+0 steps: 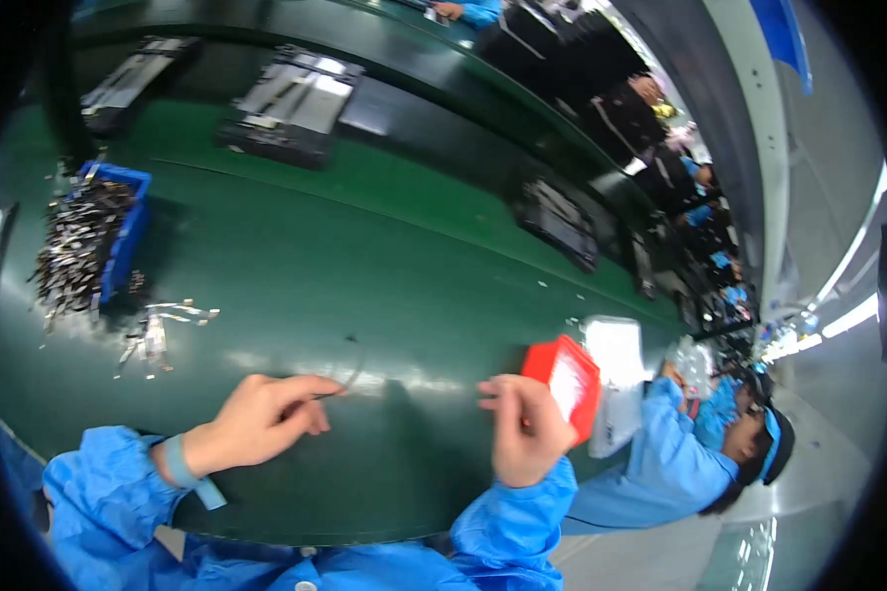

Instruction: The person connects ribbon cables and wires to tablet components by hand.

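Observation:
My left hand (268, 420) hovers over the green tabletop (296, 266) with its fingers drawn together, pointing right. By its fingertips shows a faint, thin, blurred strip (355, 377); whether the fingers grip it is unclear. Across from it my right hand (524, 426) is closed in a pinch, its fingertips turned left. What it pinches, if anything, is too small to name. Just beyond the right hand stands a red bin (583, 392) with pale contents. To the left, several small metallic strip-like parts (156, 337) lie loose before a blue bin (128, 231) heaped with similar parts.
A white tray (614, 369) sits right of the red bin. Beside it a person in blue (650, 468) holds something clear. Black fixtures with metal plates (296, 98) stand along the back, another (562, 222) farther right. A raised rail (394, 59) bounds the far side.

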A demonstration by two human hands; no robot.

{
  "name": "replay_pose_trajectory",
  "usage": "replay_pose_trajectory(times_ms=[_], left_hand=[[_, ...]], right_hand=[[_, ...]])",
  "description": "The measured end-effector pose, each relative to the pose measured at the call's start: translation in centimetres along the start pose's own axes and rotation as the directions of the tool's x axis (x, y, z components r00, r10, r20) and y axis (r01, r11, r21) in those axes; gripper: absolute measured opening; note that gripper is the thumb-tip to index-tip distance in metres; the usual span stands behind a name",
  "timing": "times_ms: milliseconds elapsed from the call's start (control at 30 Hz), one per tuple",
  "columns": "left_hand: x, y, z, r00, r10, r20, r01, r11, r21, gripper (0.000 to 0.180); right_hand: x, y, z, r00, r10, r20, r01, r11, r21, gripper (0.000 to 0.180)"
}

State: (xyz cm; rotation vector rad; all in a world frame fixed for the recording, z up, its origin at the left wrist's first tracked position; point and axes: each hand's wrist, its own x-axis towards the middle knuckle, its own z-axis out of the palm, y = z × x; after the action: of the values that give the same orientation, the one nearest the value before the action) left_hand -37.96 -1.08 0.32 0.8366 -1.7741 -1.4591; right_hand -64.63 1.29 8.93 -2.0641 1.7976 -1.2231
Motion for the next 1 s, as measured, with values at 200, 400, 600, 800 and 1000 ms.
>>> replay_pose_trajectory(times_ms=[200, 400, 600, 800, 1000], left_hand=[[1.1, 0.8, 0.6, 0.988, -0.135, -0.07, 0.13, 0.989, -0.076, 0.026], [0.9, 1.2, 0.3, 0.981, -0.177, -0.081, 0.174, 0.984, -0.045, 0.024], [1.3, 2.2, 0.1, 0.982, -0.169, -0.083, 0.17, 0.985, 0.001, 0.02], [1.5, 1.8, 0.2, 0.992, -0.101, -0.082, 0.106, 0.993, 0.058, 0.016], [1.7, 1.2, 1.0, 0.982, -0.121, -0.145, 0.14, 0.981, 0.133, 0.011]], right_hand=[[-0.9, 8.7, -11.3, 0.939, 0.315, -0.138, -0.34, 0.911, -0.234, 0.011], [2.9, 11.9, -13.0, 0.924, 0.374, 0.079, -0.262, 0.771, -0.581, 0.013], [11.9, 24.1, -14.9, 0.914, 0.366, 0.173, -0.344, 0.928, -0.142, 0.035], [23.6, 34.6, -11.1, 0.795, 0.598, 0.1, -0.467, 0.709, -0.529, 0.089], [28.4, 36.1, -5.0, 0.718, 0.695, 0.032, -0.526, 0.573, -0.628, 0.111]])
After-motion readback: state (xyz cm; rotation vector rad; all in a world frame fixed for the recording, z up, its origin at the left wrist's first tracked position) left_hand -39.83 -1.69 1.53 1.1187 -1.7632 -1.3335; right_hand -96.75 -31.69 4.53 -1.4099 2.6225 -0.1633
